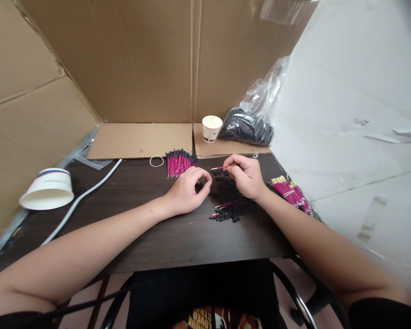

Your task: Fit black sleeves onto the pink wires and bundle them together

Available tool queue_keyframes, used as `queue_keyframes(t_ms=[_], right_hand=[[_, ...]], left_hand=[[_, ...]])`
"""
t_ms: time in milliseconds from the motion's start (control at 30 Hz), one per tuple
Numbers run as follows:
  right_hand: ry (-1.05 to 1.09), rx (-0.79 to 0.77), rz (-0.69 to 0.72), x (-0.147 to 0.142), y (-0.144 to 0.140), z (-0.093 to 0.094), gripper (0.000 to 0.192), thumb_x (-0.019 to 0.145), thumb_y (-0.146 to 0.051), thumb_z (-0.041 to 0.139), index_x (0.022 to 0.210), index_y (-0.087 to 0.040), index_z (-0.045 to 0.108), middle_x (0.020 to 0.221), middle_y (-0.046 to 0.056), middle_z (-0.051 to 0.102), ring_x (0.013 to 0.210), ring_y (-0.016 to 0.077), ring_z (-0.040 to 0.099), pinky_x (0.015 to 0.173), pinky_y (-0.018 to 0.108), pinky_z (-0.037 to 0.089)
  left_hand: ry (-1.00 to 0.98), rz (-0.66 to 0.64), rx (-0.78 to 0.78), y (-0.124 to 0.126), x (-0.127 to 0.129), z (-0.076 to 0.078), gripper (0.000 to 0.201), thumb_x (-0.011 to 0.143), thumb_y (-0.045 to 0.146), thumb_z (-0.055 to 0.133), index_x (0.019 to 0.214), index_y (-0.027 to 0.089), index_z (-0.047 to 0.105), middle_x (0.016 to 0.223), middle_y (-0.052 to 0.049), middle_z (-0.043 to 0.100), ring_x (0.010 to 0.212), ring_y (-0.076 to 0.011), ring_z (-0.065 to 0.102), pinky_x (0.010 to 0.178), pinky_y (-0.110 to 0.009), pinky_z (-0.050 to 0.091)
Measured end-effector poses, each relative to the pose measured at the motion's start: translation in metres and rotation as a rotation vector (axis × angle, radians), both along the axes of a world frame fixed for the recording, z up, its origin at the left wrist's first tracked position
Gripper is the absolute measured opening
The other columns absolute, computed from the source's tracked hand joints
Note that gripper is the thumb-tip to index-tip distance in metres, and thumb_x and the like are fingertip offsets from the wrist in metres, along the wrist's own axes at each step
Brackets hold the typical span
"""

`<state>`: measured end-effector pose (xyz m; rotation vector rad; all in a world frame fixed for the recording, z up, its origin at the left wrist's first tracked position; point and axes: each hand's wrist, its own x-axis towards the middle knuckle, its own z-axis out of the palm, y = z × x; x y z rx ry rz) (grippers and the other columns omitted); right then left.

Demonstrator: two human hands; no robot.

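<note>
My right hand (245, 177) pinches a thin magenta wire (219, 168), whose gold-coloured tip points left toward my other hand. My left hand (192, 191) is closed, thumb and forefinger tips together; whatever is between them is too small to make out. Below and between the hands lies a loose pile of short black sleeves (231, 211), with a few magenta wires among them. A bundle of magenta wires with black ends (179, 163) sits just beyond my left hand. To the right of my right forearm is another bundle of magenta wires with gold tips (292, 194).
A paper cup (212, 129) stands at the back beside a clear plastic bag of black pieces (248, 125). On the left are a paper bowl on its side (49, 188) and a pale cable (85, 196). A white rubber band (156, 161) lies near the cardboard. Cardboard walls (140, 59) enclose the dark table (150, 246).
</note>
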<state>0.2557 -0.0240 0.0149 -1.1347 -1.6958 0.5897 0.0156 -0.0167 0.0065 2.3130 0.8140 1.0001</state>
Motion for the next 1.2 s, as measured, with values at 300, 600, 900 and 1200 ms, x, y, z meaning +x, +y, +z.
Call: queue_keyframes(t_ms=[300, 600, 900, 1200], right_hand=[[-0.125, 0.074, -0.064, -0.001, -0.004, 0.011, 0.017, 0.086, -0.022, 0.058, 0.075, -0.022, 0.070, 0.066, 0.001, 0.066, 0.062, 0.0175, 0.056, 0.064, 0.032, 0.042], [-0.194, 0.135, -0.050, -0.001, -0.004, 0.012, 0.017, 0.086, -0.019, 0.057, 0.074, -0.022, 0.069, 0.065, 0.001, 0.067, 0.059, 0.0170, 0.056, 0.064, 0.033, 0.042], [-0.252, 0.184, -0.041, 0.000, -0.004, 0.015, 0.016, 0.085, -0.019, 0.058, 0.074, -0.022, 0.069, 0.061, 0.000, 0.061, 0.056, 0.0167, 0.052, 0.063, 0.033, 0.040], [-0.255, 0.276, -0.059, 0.002, -0.004, 0.016, 0.018, 0.084, -0.016, 0.056, 0.074, -0.022, 0.069, 0.062, -0.002, 0.063, 0.054, 0.0146, 0.052, 0.060, 0.030, 0.042]], left_hand=[[-0.143, 0.106, -0.196, -0.002, 0.003, 0.001, 0.010, 0.107, 0.027, 0.063, 0.107, 0.018, 0.069, 0.090, -0.006, 0.079, 0.073, -0.0163, 0.067, 0.071, -0.029, 0.050], [-0.156, 0.095, -0.191, -0.001, 0.003, -0.001, 0.011, 0.107, 0.028, 0.064, 0.106, 0.018, 0.069, 0.090, -0.006, 0.079, 0.074, -0.0162, 0.067, 0.071, -0.029, 0.051], [-0.140, 0.081, -0.199, -0.002, 0.003, -0.001, 0.011, 0.106, 0.027, 0.065, 0.105, 0.018, 0.071, 0.086, -0.005, 0.078, 0.070, -0.0150, 0.062, 0.069, -0.029, 0.049], [-0.187, 0.088, -0.250, -0.001, 0.004, -0.004, 0.013, 0.104, 0.029, 0.068, 0.106, 0.017, 0.073, 0.088, -0.006, 0.080, 0.075, -0.0166, 0.069, 0.067, -0.029, 0.051]])
